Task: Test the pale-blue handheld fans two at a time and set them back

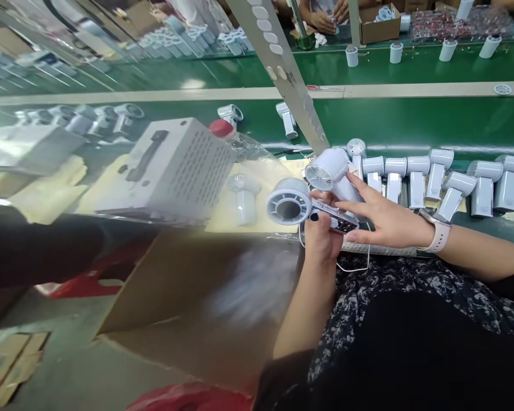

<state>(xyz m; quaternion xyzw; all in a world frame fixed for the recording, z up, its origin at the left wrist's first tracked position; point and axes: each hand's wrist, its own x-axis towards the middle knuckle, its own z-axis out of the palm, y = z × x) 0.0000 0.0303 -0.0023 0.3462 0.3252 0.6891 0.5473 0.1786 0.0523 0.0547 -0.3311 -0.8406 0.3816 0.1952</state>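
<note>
My left hand (pixel 322 233) is closed around the handle of a white hair-dryer-shaped unit (pixel 289 201); its round ribbed end faces left, and a circuit board (pixel 343 224) shows along the handle. Just behind it, a second white hair-dryer-shaped unit (pixel 329 166) with a clear round front tilts toward the left. My right hand (pixel 383 218) lies over that second unit's handle, fingers spread along it and thumb by the end of the circuit board; how firmly it grips is partly hidden. A thin white cord (pixel 354 269) loops below both hands.
Several similar units (pixel 417 174) stand in a row at right; one unit (pixel 245 197) lies by a white box (pixel 167 171). An open carton (pixel 188 297) sits below the bench edge. A slanted metal post (pixel 282 63) crosses before the green conveyor (pixel 411 125). Co-workers' hands (pixel 325 21) work opposite.
</note>
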